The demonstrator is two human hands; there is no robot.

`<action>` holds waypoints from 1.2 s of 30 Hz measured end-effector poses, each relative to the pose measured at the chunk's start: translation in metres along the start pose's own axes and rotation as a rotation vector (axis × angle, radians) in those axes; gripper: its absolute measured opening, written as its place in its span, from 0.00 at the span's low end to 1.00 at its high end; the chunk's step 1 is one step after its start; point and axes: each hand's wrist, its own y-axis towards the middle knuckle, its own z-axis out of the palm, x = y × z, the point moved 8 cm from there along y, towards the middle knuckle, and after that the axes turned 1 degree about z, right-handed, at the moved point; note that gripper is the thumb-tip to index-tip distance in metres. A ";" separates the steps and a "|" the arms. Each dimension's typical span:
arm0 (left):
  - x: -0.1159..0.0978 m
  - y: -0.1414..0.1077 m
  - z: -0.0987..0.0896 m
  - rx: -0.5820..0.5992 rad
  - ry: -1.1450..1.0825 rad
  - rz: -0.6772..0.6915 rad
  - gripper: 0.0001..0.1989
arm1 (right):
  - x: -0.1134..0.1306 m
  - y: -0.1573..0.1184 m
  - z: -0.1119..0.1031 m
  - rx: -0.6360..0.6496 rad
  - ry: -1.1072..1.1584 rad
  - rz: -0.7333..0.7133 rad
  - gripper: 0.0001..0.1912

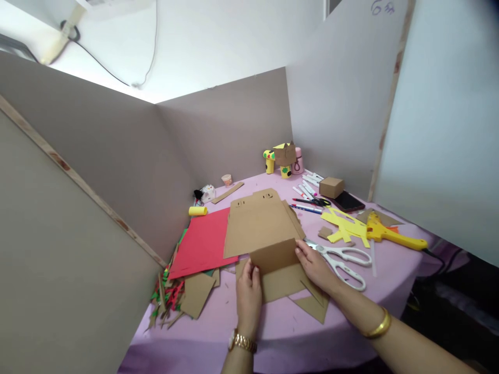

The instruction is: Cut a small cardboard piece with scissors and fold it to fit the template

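— What is held on the tabletop (280, 337)?
— A folded cardboard flap (275, 255) is pinched at its ends by left hand (248, 293) and right hand (315, 266).
— Any containers?
— A small closed cardboard box (331, 187), contents unseen.

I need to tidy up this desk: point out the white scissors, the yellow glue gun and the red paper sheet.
white scissors (345, 259): head view, on the handle loops.
yellow glue gun (393, 236): head view, on the middle of its body.
red paper sheet (202, 241): head view, on its bare middle.
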 end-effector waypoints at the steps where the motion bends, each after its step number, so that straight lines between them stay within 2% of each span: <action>1: 0.001 0.001 -0.001 -0.008 -0.042 -0.009 0.13 | 0.003 0.000 -0.001 0.006 0.016 -0.003 0.14; 5: 0.006 0.002 -0.006 -0.046 -0.297 -0.094 0.18 | 0.012 -0.001 -0.003 0.046 0.118 0.015 0.08; 8: 0.009 -0.008 -0.003 -0.106 -0.502 -0.204 0.21 | 0.009 -0.011 0.002 0.081 0.236 0.114 0.09; 13: 0.001 -0.047 0.034 -0.104 -0.741 -0.339 0.23 | 0.005 -0.051 0.020 0.122 0.341 0.273 0.12; 15: 0.001 -0.062 0.043 -0.134 -0.793 -0.402 0.23 | 0.005 -0.067 0.018 0.171 0.328 0.306 0.14; 16: 0.002 -0.068 0.044 -0.161 -0.813 -0.434 0.24 | 0.005 -0.071 0.010 0.177 0.293 0.298 0.14; 18: 0.005 -0.075 0.041 -0.199 -0.833 -0.483 0.26 | 0.004 -0.071 -0.022 0.120 0.161 0.229 0.12; 20: 0.008 -0.078 0.035 -0.191 -0.814 -0.508 0.29 | 0.014 -0.064 -0.067 -0.048 -0.367 -0.034 0.16; 21: 0.009 -0.079 0.033 -0.176 -0.797 -0.514 0.30 | 0.014 -0.061 -0.079 -0.038 -0.574 -0.110 0.18; 23: 0.011 -0.080 0.030 -0.151 -0.762 -0.516 0.32 | 0.005 -0.056 -0.092 0.038 -0.804 -0.177 0.19; 27: 0.010 -0.082 0.029 -0.137 -0.698 -0.480 0.33 | -0.005 -0.054 -0.092 0.159 -0.947 -0.205 0.19; 32: 0.008 -0.082 0.033 -0.093 -0.654 -0.495 0.33 | -0.011 -0.046 -0.091 0.155 -1.028 -0.142 0.22; 36: 0.005 -0.081 0.032 -0.096 -0.648 -0.482 0.32 | -0.019 -0.035 -0.096 0.164 -0.996 -0.097 0.21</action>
